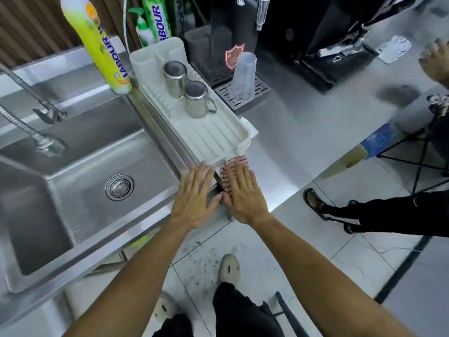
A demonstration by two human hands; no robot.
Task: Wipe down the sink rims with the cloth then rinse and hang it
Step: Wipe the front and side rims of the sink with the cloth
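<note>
- The cloth [233, 166], white with a red check, is laid flat on the steel bench [303, 132] at the sink's right rim, just in front of the near end of the drying tray [213, 142].
- Its long axis is seen to run from the bench's front edge toward the tray, away from the person; its far end touches or nearly touches the tray's near edge.
- Most of the cloth is covered by the right hand [243, 193], so its full outline cannot be told.
- The right hand is pressed palm-down on the cloth; its grip is spread flat, with the fingers straight, close together and pointed toward the tray.
- The left hand [194, 198] is laid flat on the rim strip between the sink [73, 190] and the cloth; its grip is likewise spread, fingers straight, with the fingertips reaching the tray's near corner.
- The two thumbs are brought together, touching or almost touching, near the bench's front edge.
- Two steel cups [187, 91] are stood upside down on the tray, and a yellow bottle [97, 45] is stood at the sink's back corner.
- A clear plastic cup [243, 76] is set upside down on a black drip grate [243, 93] behind the tray.
</note>
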